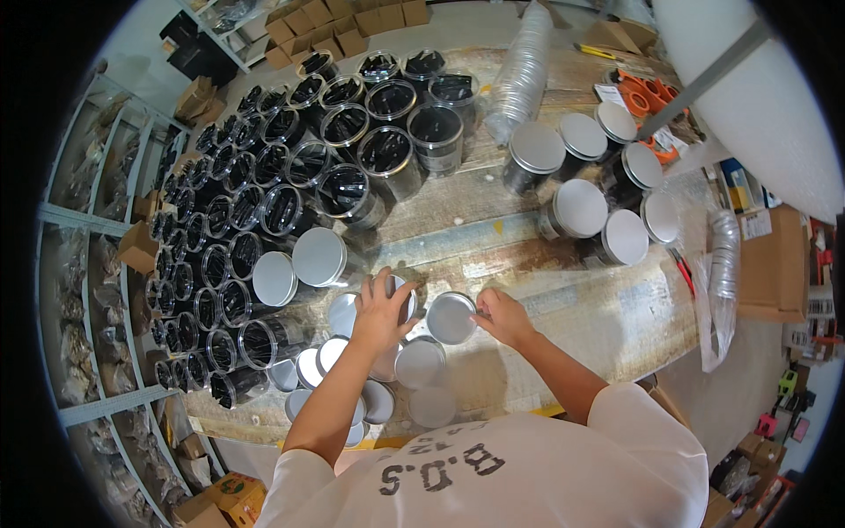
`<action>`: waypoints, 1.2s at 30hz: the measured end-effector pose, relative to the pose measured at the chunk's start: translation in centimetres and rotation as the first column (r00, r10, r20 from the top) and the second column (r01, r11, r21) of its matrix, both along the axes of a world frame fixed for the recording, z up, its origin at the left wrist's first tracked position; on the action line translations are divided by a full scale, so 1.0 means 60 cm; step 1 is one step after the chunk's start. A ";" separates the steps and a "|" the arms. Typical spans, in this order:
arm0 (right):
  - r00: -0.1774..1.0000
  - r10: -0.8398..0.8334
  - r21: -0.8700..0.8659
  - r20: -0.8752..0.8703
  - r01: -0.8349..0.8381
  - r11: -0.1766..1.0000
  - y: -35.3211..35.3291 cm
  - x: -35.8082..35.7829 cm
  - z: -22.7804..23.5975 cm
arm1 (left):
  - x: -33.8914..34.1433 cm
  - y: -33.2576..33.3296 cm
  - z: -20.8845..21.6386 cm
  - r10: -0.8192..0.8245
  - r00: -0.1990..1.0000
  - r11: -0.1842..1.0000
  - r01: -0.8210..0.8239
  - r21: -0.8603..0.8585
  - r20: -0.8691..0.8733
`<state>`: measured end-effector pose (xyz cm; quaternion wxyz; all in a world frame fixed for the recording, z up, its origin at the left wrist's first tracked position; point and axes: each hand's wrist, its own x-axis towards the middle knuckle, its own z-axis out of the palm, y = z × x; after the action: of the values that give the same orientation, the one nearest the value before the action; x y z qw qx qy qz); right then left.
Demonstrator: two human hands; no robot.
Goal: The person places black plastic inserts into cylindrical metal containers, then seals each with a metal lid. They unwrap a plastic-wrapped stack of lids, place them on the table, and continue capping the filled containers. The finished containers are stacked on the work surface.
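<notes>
My left hand [380,315] lies with its fingers spread over a round silver lid [403,297], which it partly hides. Just right of it, the fingers of my right hand [505,317] are closed on the edge of another silver lid [451,319]. More loose lids [421,363] lie scattered and overlapping around my left forearm, near the front edge of the table. Two clear jars of black contents with silver lids on, one of them with a wide lid [319,257], stand beyond my left hand.
Many open clear jars [282,211] with black contents crowd the table's left side. Several lidded jars [580,209] stand at the right. Behind are a roll of clear plastic wrap [521,75] and orange tape dispensers [647,92]. Metal shelves [88,224] line the left.
</notes>
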<state>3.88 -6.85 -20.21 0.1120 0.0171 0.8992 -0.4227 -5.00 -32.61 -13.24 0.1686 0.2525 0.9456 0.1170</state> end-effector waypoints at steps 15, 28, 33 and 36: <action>0.977 -0.211 0.057 -0.042 0.213 0.975 -0.001 -0.095 0.028 | 0.028 -0.029 0.057 0.138 0.853 0.692 -0.446 0.568 0.503; 0.596 0.802 -0.933 0.026 0.303 -0.195 -0.075 0.056 0.169 | 0.162 -0.106 0.039 -0.581 -0.094 0.080 -0.995 -0.059 0.808; 0.708 0.705 -0.993 0.035 0.105 -0.057 -0.063 -0.088 0.182 | 0.011 -0.091 0.120 -0.520 0.558 -0.269 -0.826 0.496 0.646; 0.825 0.249 -0.451 -0.508 -0.501 0.739 -0.027 -0.300 0.222 | -0.158 -0.032 0.186 0.094 0.786 -0.347 -0.549 0.760 0.611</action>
<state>-14.10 -8.48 -6.89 0.0032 -0.2930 0.7185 -0.6308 -14.48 -34.50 -2.11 0.0055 -0.0239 0.4806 0.8766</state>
